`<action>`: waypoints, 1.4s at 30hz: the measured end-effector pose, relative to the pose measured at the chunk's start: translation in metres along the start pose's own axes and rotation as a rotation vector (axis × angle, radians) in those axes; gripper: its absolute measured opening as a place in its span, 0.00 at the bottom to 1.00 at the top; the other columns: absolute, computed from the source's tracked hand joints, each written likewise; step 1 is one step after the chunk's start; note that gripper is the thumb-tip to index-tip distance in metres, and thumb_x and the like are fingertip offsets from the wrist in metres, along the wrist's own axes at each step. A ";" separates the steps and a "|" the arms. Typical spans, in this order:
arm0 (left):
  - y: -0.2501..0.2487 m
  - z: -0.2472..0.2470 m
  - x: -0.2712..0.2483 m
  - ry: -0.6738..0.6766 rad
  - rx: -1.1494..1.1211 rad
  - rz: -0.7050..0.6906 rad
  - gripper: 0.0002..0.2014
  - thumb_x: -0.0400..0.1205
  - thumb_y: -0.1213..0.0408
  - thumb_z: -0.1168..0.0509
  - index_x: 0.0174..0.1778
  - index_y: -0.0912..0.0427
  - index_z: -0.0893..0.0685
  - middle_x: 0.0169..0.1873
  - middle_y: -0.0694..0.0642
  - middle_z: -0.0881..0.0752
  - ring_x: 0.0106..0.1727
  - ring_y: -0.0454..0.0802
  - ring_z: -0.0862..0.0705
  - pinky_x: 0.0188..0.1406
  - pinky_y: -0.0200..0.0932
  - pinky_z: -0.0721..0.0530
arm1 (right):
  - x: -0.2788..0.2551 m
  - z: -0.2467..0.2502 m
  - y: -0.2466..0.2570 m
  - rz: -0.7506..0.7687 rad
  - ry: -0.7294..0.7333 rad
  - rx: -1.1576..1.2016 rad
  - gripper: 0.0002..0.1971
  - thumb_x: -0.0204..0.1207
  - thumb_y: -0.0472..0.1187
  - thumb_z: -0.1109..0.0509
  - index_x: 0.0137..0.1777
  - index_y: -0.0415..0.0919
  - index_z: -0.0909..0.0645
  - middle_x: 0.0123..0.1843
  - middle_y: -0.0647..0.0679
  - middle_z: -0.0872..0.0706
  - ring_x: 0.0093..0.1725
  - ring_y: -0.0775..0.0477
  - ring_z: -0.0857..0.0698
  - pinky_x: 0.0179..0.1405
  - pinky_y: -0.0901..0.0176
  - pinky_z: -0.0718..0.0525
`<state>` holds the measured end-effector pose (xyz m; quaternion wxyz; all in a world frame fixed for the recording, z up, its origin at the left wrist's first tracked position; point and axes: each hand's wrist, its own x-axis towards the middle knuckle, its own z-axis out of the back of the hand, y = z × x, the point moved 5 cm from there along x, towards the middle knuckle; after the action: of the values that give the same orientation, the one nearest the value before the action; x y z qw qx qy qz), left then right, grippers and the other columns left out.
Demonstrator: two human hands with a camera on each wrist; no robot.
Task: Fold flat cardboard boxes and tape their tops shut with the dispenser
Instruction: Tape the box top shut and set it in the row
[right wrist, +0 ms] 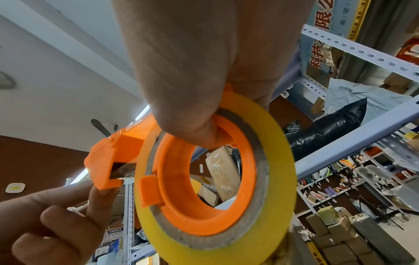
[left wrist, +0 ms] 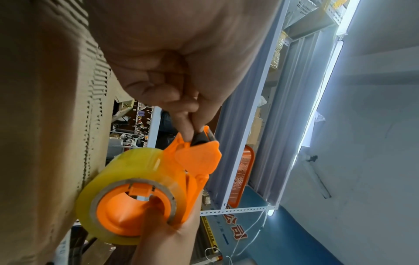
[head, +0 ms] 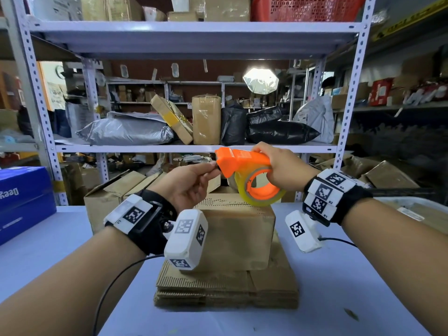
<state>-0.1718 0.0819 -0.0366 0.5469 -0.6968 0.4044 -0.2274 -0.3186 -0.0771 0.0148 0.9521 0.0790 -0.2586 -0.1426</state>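
Observation:
An orange tape dispenser (head: 242, 161) with a yellowish clear tape roll (head: 263, 190) is held in the air above a folded-up cardboard box (head: 237, 229). My right hand (head: 281, 163) grips the dispenser, fingers through the roll's core (right wrist: 204, 136). My left hand (head: 194, 180) pinches at the dispenser's front mouth (left wrist: 199, 139), thumb and forefinger on the tape end by the blade (right wrist: 120, 172). The box stands on a stack of flat cardboard boxes (head: 225, 289) on the table.
The lavender table (head: 60, 238) carries a blue box (head: 21, 197) at the left and open brown cartons (head: 114, 190) behind the stack. A metal shelf rack (head: 194, 147) with parcels and bags stands beyond. A cable (head: 114, 282) trails from the left wrist.

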 end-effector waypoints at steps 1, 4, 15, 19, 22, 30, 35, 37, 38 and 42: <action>-0.002 0.001 -0.001 -0.006 -0.003 -0.017 0.13 0.85 0.58 0.32 0.35 0.53 0.11 0.28 0.45 0.13 0.18 0.35 0.26 0.22 0.23 0.38 | 0.000 0.002 0.001 0.002 0.008 0.004 0.25 0.73 0.28 0.35 0.65 0.54 0.27 0.46 0.52 0.17 0.42 0.51 0.18 0.31 0.59 0.26; -0.012 0.006 -0.005 -0.035 -0.028 -0.063 0.13 0.86 0.59 0.33 0.35 0.53 0.11 0.26 0.45 0.13 0.17 0.36 0.27 0.19 0.23 0.38 | 0.002 0.007 0.005 -0.001 0.003 0.013 0.25 0.73 0.28 0.35 0.65 0.54 0.27 0.47 0.49 0.16 0.44 0.46 0.17 0.37 0.53 0.20; -0.041 0.032 -0.023 -0.096 -0.023 -0.203 0.05 0.85 0.62 0.33 0.44 0.54 0.16 0.26 0.48 0.12 0.17 0.37 0.29 0.15 0.24 0.38 | 0.013 0.024 0.019 0.023 -0.030 -0.013 0.24 0.73 0.30 0.34 0.64 0.56 0.26 0.45 0.50 0.15 0.43 0.44 0.16 0.41 0.46 0.15; -0.049 0.059 -0.033 -0.128 -0.054 -0.221 0.07 0.86 0.61 0.34 0.42 0.52 0.17 0.27 0.48 0.13 0.18 0.37 0.29 0.15 0.25 0.38 | 0.010 0.030 0.006 -0.028 -0.039 -0.053 0.24 0.73 0.30 0.33 0.63 0.57 0.26 0.47 0.46 0.14 0.45 0.40 0.15 0.47 0.38 0.14; -0.044 0.082 -0.038 -0.184 -0.074 -0.248 0.07 0.85 0.62 0.34 0.40 0.52 0.18 0.26 0.48 0.13 0.17 0.36 0.28 0.13 0.25 0.37 | 0.008 0.032 0.001 -0.037 -0.045 -0.076 0.24 0.74 0.31 0.32 0.65 0.56 0.25 0.49 0.47 0.14 0.48 0.41 0.15 0.50 0.40 0.14; 0.032 0.123 -0.022 -0.099 -0.044 -0.028 0.13 0.77 0.52 0.29 0.28 0.50 0.18 0.23 0.46 0.27 0.16 0.37 0.33 0.09 0.29 0.36 | 0.008 0.002 0.003 -0.063 0.088 -0.083 0.26 0.69 0.28 0.31 0.59 0.59 0.24 0.45 0.52 0.15 0.42 0.49 0.16 0.36 0.51 0.15; 0.073 0.122 -0.011 -0.184 -0.119 0.025 0.14 0.80 0.49 0.28 0.33 0.52 0.19 0.20 0.46 0.21 0.12 0.38 0.38 0.07 0.29 0.41 | 0.011 -0.004 0.005 -0.068 0.083 -0.041 0.27 0.66 0.28 0.29 0.58 0.58 0.22 0.47 0.53 0.15 0.45 0.48 0.16 0.42 0.48 0.13; 0.081 0.119 -0.008 -0.250 -0.152 0.030 0.12 0.80 0.51 0.27 0.36 0.52 0.19 0.20 0.46 0.19 0.12 0.38 0.40 0.07 0.29 0.42 | 0.012 -0.006 0.006 -0.069 0.070 -0.045 0.26 0.67 0.27 0.31 0.58 0.58 0.22 0.47 0.53 0.15 0.46 0.47 0.16 0.44 0.47 0.13; 0.085 0.118 -0.007 -0.276 -0.159 0.036 0.11 0.81 0.52 0.27 0.37 0.52 0.19 0.20 0.46 0.18 0.12 0.38 0.41 0.07 0.30 0.43 | 0.012 -0.006 0.006 -0.068 0.062 -0.050 0.25 0.68 0.27 0.33 0.58 0.58 0.21 0.47 0.53 0.15 0.46 0.47 0.16 0.43 0.48 0.14; 0.096 0.117 -0.001 -0.305 -0.122 0.068 0.10 0.81 0.54 0.26 0.39 0.51 0.19 0.20 0.44 0.20 0.14 0.40 0.42 0.09 0.30 0.43 | 0.013 -0.007 0.006 -0.070 0.043 -0.044 0.25 0.67 0.27 0.36 0.56 0.59 0.22 0.44 0.56 0.17 0.44 0.51 0.18 0.35 0.56 0.22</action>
<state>-0.1144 0.1432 -0.1622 0.5660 -0.7411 0.3532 -0.0753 -0.3035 -0.0753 0.0162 0.9533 0.0702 -0.2321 -0.1800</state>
